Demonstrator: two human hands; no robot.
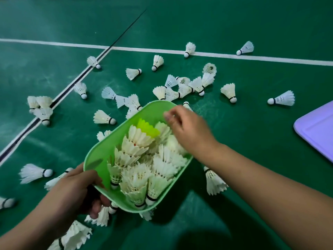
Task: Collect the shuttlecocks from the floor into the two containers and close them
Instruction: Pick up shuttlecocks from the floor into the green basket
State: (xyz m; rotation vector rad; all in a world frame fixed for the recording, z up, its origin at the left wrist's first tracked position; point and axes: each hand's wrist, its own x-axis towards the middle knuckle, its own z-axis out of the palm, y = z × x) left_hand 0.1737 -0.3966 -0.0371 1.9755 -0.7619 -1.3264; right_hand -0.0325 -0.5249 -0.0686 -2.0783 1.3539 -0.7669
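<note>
Covering green court floor, shuttlecocks, white lines

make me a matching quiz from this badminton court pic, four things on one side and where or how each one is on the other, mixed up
Things:
1. green container
2. yellow-green shuttlecock
3. purple lid
4. right hand

Places or states:
A. flat on the floor at the right edge
B. held at its corner by the left hand
C. over the container's far end
D. inside the container among white ones

Pairs: 1-B, 2-D, 3-A, 4-C
</note>
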